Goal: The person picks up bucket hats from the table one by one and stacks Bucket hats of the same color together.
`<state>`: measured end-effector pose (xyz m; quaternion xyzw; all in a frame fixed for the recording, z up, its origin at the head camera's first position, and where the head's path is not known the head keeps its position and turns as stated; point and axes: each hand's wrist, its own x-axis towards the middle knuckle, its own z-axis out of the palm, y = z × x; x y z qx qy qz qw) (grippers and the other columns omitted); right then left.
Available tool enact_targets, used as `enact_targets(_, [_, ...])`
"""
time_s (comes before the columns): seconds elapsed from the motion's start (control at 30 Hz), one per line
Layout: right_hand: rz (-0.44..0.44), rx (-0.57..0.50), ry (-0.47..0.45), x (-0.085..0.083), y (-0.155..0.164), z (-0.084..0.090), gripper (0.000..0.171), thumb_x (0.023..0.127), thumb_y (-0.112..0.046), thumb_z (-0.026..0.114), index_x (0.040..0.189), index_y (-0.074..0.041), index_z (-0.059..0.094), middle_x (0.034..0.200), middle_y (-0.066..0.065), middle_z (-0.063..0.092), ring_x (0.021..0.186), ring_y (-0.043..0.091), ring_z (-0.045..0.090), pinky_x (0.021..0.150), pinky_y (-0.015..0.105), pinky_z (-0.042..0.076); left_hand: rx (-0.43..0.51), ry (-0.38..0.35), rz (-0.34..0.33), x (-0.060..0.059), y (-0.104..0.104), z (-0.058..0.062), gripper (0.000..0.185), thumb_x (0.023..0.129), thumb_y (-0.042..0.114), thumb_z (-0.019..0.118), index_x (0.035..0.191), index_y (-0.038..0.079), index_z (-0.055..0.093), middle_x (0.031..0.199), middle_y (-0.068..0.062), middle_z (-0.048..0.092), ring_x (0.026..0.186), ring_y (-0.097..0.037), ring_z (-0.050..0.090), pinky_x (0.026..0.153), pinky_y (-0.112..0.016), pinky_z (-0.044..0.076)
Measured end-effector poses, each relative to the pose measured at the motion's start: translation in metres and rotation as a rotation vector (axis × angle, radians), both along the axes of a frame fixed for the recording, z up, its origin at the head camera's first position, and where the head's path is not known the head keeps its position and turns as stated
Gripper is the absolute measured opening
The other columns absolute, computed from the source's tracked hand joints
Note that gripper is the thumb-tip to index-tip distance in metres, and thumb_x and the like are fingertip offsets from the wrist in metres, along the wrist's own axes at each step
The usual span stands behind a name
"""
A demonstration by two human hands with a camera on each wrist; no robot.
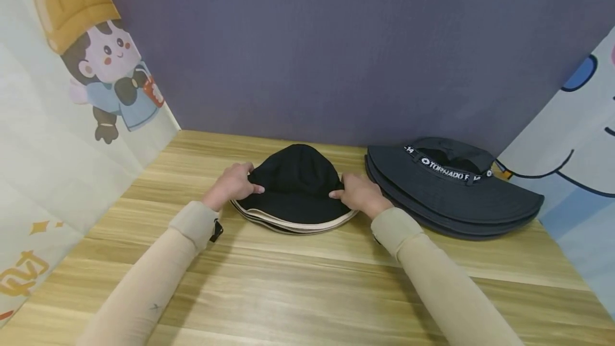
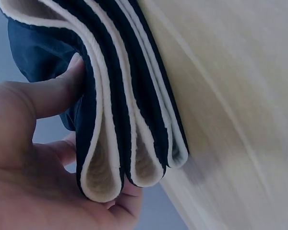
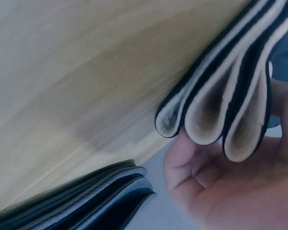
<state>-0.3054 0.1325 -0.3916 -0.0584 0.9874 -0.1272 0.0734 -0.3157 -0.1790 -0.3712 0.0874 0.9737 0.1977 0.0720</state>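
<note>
A stack of black bucket hats [image 1: 298,207] with cream lining lies folded on the wooden table, the top hat's crown pointing to the back. My left hand [image 1: 234,181] grips the left end of the brims, thumb on top. At the right end my right hand [image 1: 359,192] holds the brims the same way. In the left wrist view, three folded hat brims [image 2: 103,124] show as loops, with the thumb pressed on the uppermost. The right wrist view shows the matching folded ends of the brims [image 3: 206,115], fingers curled around their outer side.
To the right sits a second stack of dark wide-brimmed hats [image 1: 456,191] with a lettered band and a cord, close beside my right forearm. A dark blue-grey panel [image 1: 336,57] stands behind the table [image 1: 269,292]. Printed cartoon sheets [image 1: 57,138] flank both sides.
</note>
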Motion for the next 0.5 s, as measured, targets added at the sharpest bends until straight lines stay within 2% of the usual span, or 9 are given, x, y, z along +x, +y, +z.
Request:
enact_targets(0.13, [-0.007,-0.005,0.037,-0.002,-0.003,-0.001,0.046,0.096,-0.049,0.068,0.116,-0.008,0.065,0.122,0.015,0.066,0.114,0.034,0.062,0.089,0.054,0.049,-0.012,-0.003,0.032,-0.003,0.0,0.001,0.063,0.092,0.033,0.076,0.136,-0.005,0.051,0.135,-0.033,0.051,0.124,-0.05,0.049,0.102,-0.058,0.042])
enact_targets(0.23, [-0.01,-0.02,0.063,-0.002,-0.004,-0.001,0.046,0.095,-0.05,0.068,0.114,-0.009,0.066,0.121,0.014,0.067,0.113,0.034,0.062,0.089,0.053,0.05,-0.034,0.002,0.057,-0.002,0.0,0.002,0.061,0.093,0.034,0.074,0.136,-0.004,0.052,0.135,-0.031,0.052,0.124,-0.049,0.048,0.099,-0.059,0.042])
enact_targets(0.37, [-0.004,-0.061,0.08,0.002,0.0,0.0,0.05,0.096,-0.05,0.068,0.121,-0.007,0.066,0.125,0.015,0.066,0.113,0.034,0.063,0.088,0.053,0.051,-0.098,0.059,0.075,0.003,0.005,0.0,0.061,0.094,0.037,0.072,0.136,-0.003,0.052,0.133,-0.03,0.054,0.122,-0.05,0.05,0.097,-0.061,0.043])
enact_targets(0.5, [0.006,-0.106,0.101,0.007,0.01,0.006,0.055,0.098,-0.047,0.065,0.133,-0.004,0.061,0.13,0.016,0.063,0.115,0.036,0.061,0.09,0.054,0.05,-0.125,0.138,0.072,0.015,0.011,-0.001,0.066,0.098,0.036,0.067,0.145,-0.004,0.044,0.141,-0.032,0.048,0.128,-0.052,0.044,0.102,-0.064,0.037])
